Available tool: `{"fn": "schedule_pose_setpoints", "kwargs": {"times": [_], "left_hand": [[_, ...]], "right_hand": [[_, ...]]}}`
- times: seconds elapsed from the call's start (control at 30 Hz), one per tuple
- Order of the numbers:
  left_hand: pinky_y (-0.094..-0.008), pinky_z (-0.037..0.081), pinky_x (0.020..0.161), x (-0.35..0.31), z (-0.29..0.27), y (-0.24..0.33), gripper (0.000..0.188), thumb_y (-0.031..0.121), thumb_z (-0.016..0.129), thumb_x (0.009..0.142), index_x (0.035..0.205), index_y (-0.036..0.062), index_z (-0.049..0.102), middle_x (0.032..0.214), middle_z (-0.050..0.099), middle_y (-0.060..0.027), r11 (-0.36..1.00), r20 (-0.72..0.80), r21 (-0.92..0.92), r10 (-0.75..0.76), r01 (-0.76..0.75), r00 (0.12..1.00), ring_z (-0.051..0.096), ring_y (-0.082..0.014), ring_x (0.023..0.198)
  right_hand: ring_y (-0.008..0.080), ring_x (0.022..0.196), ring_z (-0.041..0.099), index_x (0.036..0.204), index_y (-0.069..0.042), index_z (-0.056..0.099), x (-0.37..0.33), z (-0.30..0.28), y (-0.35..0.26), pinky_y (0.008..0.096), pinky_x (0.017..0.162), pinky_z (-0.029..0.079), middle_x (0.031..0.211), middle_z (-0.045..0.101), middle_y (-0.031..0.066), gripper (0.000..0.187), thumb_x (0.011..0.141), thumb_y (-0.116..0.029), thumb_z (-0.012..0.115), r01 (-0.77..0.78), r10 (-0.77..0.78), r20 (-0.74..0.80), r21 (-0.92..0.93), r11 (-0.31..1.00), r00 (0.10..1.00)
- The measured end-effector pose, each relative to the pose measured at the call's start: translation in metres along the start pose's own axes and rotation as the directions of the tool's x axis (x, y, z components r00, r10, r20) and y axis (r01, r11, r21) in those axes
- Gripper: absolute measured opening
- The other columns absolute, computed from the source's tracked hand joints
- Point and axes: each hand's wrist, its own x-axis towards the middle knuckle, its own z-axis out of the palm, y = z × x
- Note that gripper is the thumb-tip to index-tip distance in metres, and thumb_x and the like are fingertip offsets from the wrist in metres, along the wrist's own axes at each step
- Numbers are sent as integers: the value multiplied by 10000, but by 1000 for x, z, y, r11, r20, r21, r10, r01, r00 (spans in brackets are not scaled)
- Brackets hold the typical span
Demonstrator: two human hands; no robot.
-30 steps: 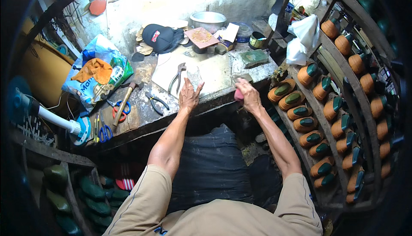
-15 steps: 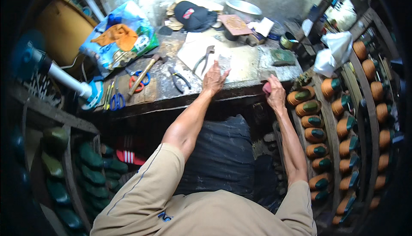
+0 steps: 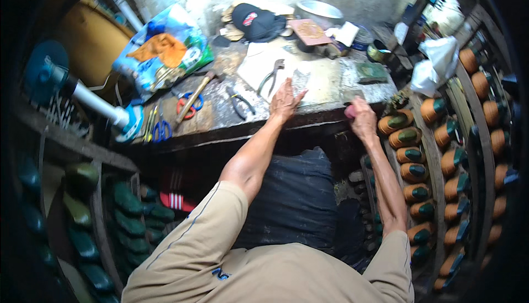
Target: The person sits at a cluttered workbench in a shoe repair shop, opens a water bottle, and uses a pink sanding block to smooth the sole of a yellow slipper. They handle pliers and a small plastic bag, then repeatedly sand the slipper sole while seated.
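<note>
Black cap [image 3: 254, 23] near a metal basin [image 3: 320, 11]

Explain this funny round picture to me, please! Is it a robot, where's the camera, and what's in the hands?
No robot here: these are a person's own bare hands. The camera sits on the person's head, looking down, and its wide lens bends straight edges.

The left hand is open, with nothing gripped, over a pale sheet. The right hand holds a small pink thing; I can't tell what.

On the workbench lie grey pliers, a hammer, blue-handled scissors and a black cap. Brown-and-green shoe shapes fill the rack at right.
</note>
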Motion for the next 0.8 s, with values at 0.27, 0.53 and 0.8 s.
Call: {"fn": "schedule_pose_setpoints", "kwargs": {"times": [0.27,0.53,0.8], "left_hand": [[-536,526,1058,3,11,-20,891,571,674,1081,1638,-69,401,1295,667,-401,964,-9,237,126,-121,992,657,-545,1170],[-596,541,868,1,16,-23,982,534,720,1062,1639,-128,281,1156,693,-390,980,-135,130,171,-154,976,690,-562,1029],[-588,537,960,-2,5,-13,1089,587,703,1052,1729,-58,145,1317,645,-405,984,-29,122,136,-132,990,661,-552,1167]], "right_hand": [[421,1457,595,1358,-55,703,-5,10,-4,482,1191,529,1549,640,238,491,874,26,683,5,-3,36,-66,998,999],[442,1427,598,1354,-39,677,-3,2,-7,490,1187,528,1516,631,250,582,792,102,729,134,-133,-15,81,988,991],[432,1476,579,1379,-37,686,-3,-1,-4,488,1213,509,1562,631,239,617,776,88,719,93,-92,-18,92,991,996]]}}
